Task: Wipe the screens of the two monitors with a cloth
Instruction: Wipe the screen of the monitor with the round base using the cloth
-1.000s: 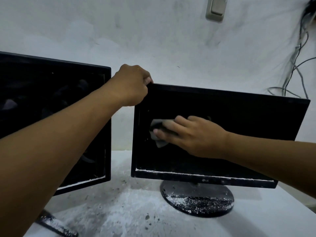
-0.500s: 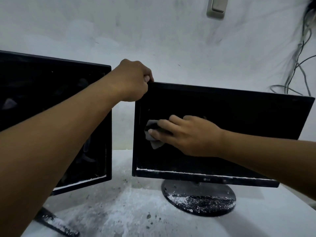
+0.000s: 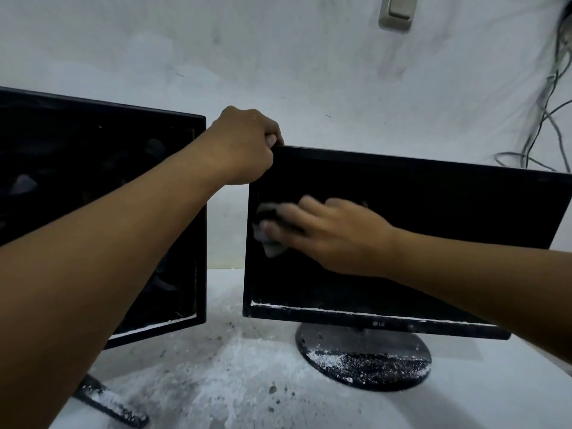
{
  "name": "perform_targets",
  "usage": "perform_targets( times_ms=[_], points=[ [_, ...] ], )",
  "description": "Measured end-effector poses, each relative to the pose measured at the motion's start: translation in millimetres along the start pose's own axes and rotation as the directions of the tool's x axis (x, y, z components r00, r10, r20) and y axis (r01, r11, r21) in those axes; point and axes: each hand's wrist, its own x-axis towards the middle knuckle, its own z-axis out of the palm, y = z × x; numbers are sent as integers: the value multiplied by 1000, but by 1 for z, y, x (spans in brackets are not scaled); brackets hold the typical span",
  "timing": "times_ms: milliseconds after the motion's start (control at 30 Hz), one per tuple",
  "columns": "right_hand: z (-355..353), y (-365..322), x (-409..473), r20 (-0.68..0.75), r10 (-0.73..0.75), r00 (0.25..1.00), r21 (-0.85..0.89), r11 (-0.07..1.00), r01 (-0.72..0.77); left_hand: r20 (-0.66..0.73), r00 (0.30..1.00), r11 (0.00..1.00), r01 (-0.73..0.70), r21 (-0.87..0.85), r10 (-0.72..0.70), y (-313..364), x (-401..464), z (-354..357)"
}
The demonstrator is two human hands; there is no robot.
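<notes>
A dusty white tabletop (image 3: 216,382) carries two dark monitors side by side: the left monitor (image 3: 102,212) sits at about 9 o'clock in the view, partly hidden behind a forearm, and the right monitor (image 3: 433,243) fills the 3 o'clock side on a round stand (image 3: 362,357) flecked with white grit. The step in hand looks to be wiping the right monitor's screen, with the stroke at its left edge. The left hand (image 3: 244,147) grips that monitor's upper left corner, fingers curled over the top edge, steadying it. The right hand (image 3: 334,233) lies flat on the glass, its blurred fingers pressing the cloth (image 3: 272,239) against the screen rather than closing round it; the grey cloth lies under and just past the fingertips, at about 9 o'clock from the palm and close to the left bezel. The next move probably calls for sweeping back toward 3 o'clock and lower down, where a pale line of dust lies along the bottom bezel. Whether the left monitor has been wiped cannot be told.
</notes>
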Motion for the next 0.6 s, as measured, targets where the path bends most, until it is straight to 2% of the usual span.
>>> perform_targets(
  times_ms=[100, 167, 233, 300, 367, 400, 433, 500, 567, 600],
  points=[
    [-6, 13, 16, -74, 306, 949, 26, 952, -305, -5, 1000, 1000, 6, 5, -6, 2, -1, 0],
    [-5, 7, 20, -83, 364, 928, 49, 931, -361, -2, 1000, 1000, 5, 9, -5, 2, -1, 0],
    [-1, -7, 14, -67, 265, 962, 55, 964, -261, 5, 1000, 1000, 11, 12, -11, 1, -2, -1],
    [3, -21, 3, -5, 46, 999, 41, 998, -46, 11, 1000, 1000, 16, 9, -16, -1, -4, -2],
    [4, -26, -8, 64, -152, 986, 21, 988, 151, 12, 1000, 1000, 14, -5, -14, -1, -5, -3],
    [4, -23, -10, 67, -189, 980, 4, 982, 189, 10, 1000, 1000, 12, -10, -12, 1, -5, -3],
    [3, -17, -8, 48, -161, 986, -10, 987, 162, 6, 1000, 1000, 9, -10, -9, 2, -5, -3],
    [2, -4, 0, -42, 66, 997, 4, 998, -66, -6, 1000, 1000, 9, -7, -9, 3, -5, -2],
    [1, 0, 6, -101, 295, 950, 48, 955, -291, -15, 1000, 1000, 15, -10, -15, 4, -5, -2],
    [4, -5, 5, -108, 327, 939, 60, 945, -323, -15, 1000, 1000, 19, -12, -19, 4, -6, -1]
  ],
)
